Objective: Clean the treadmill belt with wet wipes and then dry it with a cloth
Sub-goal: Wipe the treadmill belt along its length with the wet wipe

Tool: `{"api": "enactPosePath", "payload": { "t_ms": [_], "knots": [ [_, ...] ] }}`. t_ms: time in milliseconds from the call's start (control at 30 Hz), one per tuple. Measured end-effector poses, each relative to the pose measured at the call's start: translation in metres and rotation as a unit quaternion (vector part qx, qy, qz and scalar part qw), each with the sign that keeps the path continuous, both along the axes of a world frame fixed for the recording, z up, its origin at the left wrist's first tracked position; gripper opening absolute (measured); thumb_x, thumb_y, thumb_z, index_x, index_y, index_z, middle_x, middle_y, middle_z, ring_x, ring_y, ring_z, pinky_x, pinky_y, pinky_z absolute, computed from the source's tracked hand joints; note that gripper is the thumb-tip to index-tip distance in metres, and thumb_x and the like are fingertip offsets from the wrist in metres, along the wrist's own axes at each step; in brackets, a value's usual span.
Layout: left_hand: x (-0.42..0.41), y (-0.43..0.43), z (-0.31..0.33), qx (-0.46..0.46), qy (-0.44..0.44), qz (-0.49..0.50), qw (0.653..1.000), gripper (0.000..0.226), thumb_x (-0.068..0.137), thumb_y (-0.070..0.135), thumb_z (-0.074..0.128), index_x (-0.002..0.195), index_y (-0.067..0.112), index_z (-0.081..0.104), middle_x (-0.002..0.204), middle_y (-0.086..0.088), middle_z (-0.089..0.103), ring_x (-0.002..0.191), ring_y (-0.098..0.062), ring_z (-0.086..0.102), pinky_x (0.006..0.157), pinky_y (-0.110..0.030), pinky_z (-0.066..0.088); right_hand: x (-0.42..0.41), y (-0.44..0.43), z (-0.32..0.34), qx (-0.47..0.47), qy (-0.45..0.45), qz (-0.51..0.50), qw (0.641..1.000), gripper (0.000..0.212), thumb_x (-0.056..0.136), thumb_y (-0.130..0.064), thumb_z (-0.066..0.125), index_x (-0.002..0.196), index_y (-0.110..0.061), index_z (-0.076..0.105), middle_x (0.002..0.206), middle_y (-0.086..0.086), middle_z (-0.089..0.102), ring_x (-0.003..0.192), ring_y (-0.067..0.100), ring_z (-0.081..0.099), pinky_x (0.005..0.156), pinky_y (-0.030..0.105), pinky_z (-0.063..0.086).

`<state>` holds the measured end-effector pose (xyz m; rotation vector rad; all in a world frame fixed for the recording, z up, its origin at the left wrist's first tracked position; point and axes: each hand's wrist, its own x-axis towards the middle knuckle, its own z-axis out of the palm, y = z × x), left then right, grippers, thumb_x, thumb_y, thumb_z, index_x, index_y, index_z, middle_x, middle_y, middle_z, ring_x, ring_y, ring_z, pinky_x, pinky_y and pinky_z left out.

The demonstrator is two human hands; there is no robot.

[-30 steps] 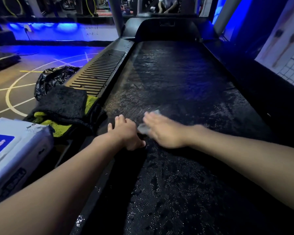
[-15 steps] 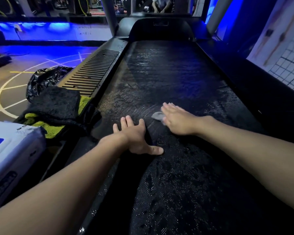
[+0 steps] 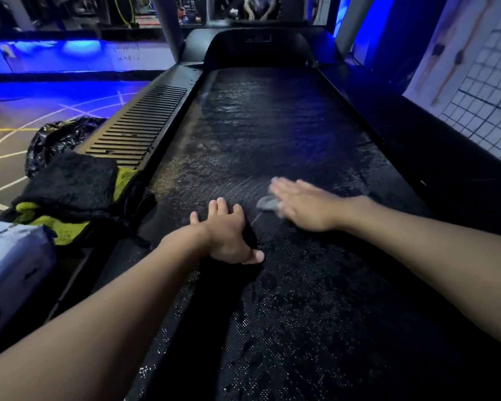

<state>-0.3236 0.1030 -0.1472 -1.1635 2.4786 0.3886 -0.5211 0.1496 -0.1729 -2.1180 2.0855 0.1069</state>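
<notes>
Belt (image 3: 272, 125): left hand (image 3: 229, 233), right hand (image 3: 304, 206) on one wipe (image 3: 266, 203); perhaps two cloths (image 3: 70, 180).

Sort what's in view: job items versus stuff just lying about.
For the job: treadmill belt, wet wipe under the right hand, left hand resting on the belt, black and green cloths, pack of wipes.
Lying about: crumpled black plastic bag on the floor.
</notes>
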Motion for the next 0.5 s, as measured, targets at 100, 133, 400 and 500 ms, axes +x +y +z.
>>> {"api": "enactPosePath", "payload": {
  "t_ms": [100,133,400,500],
  "knots": [
    [-0.001,0.001,0.002,0.025,-0.001,0.02,1.0,0.127,0.069,0.081,0.057,0.155,0.016,-0.012,0.159,-0.017,-0.022,0.147,-0.03,-0.021,0.116,-0.061,-0.005,0.003,0.004,0.0,-0.014,-0.011,-0.033,0.999,0.056,0.108,-0.028,0.021,0.157,-0.004,0.007,0.165,0.015,-0.003,0.153,0.024,-0.005,0.122,0.035,-0.004],
    [-0.003,0.003,0.001,0.025,-0.001,0.022,0.999,0.129,0.065,0.085,0.054,0.154,0.021,-0.013,0.158,-0.018,-0.022,0.146,-0.031,-0.022,0.115,-0.062,-0.005,0.01,0.011,-0.004,-0.008,-0.01,0.008,1.0,0.057,0.108,-0.028,0.023,0.157,-0.003,0.008,0.165,0.014,-0.004,0.153,0.024,-0.006,0.123,0.035,-0.005],
    [-0.023,0.015,0.001,0.012,0.0,0.016,1.0,0.121,0.074,0.067,0.068,0.155,0.019,-0.008,0.159,-0.016,-0.022,0.147,-0.033,-0.018,0.113,-0.066,-0.001,-0.013,0.022,-0.001,-0.019,-0.013,-0.039,0.999,0.058,0.106,-0.032,0.018,0.156,-0.003,0.015,0.165,0.016,0.004,0.153,0.026,0.001,0.124,0.037,0.002],
    [-0.03,0.024,-0.003,-0.007,0.041,-0.069,0.997,0.101,0.086,0.045,0.067,0.155,0.012,0.001,0.163,-0.009,-0.013,0.15,-0.024,-0.011,0.119,-0.057,0.004,-0.004,0.042,-0.004,-0.004,-0.015,0.048,0.999,0.056,0.108,-0.03,0.022,0.158,-0.007,0.011,0.165,0.005,-0.001,0.152,0.019,-0.005,0.118,0.023,-0.008]
  ]
}}
